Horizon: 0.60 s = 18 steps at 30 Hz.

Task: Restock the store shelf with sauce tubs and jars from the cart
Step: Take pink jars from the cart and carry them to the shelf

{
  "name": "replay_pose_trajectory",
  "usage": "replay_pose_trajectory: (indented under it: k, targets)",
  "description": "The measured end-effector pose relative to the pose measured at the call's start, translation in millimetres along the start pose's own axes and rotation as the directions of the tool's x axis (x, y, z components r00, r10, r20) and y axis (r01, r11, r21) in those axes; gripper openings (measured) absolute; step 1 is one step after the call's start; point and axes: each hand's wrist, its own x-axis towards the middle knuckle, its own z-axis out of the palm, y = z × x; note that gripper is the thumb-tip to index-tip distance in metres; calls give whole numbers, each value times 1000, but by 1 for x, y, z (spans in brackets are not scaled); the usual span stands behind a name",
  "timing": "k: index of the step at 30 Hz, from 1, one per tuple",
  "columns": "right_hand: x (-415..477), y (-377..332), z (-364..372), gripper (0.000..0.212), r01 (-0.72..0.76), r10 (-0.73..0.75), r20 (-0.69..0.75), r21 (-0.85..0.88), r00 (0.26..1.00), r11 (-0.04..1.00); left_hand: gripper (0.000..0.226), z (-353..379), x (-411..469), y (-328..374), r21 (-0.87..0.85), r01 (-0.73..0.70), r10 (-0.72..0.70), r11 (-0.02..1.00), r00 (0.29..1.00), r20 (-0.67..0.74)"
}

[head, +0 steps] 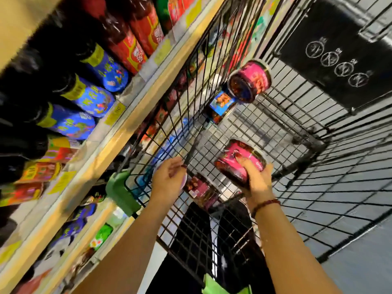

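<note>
Grey floor (360,262) runs under a black wire cart (282,132) pulled up against a store shelf (118,132) crowded with dark bottles (89,98) in blue and red labels. Over the cart's basket, the right grip (257,179) is wrapped round a pink-labelled tub (239,164), fingers curled up its side, the tub tilted and raised clear of the wire bottom. A beaded bracelet (265,203) sits on that wrist.

Beside it, toward the shelf, the left grip (168,178) has its fingers bent over a pale round rim. Motion blur hides whether it truly holds anything, so I cannot tell.

Between and just below the two grips, another dark tub (198,188) lies in the basket. Well beyond the right grip, toward the cart's far end, a second pink tub (249,80) lies tipped, with a blue-labelled jar (222,105) just beneath it. A green handle cap (121,192) sits near the left grip, shelf-side.
</note>
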Motion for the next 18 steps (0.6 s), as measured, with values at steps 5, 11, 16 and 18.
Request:
replay_pose_trajectory:
  k: [5,11,16,18]
  targets:
    - [-23,-27,-10,101,23,-18,325,-11,945,1000,12,6,-17,22,-220,85,-55,972,989,136]
    - [-44,-36,3,112,-55,8,508,78,862,995,38,16,-31,41,-560,312,-4,768,876,482]
    - [-55,-35,5,40,25,7,538,-53,843,998,73,7,-31,36,-578,474,-35,664,792,609]
    - [-52,-34,8,37,86,5,548,-141,837,986,89,3,-30,31,-591,499,-46,633,787,615]
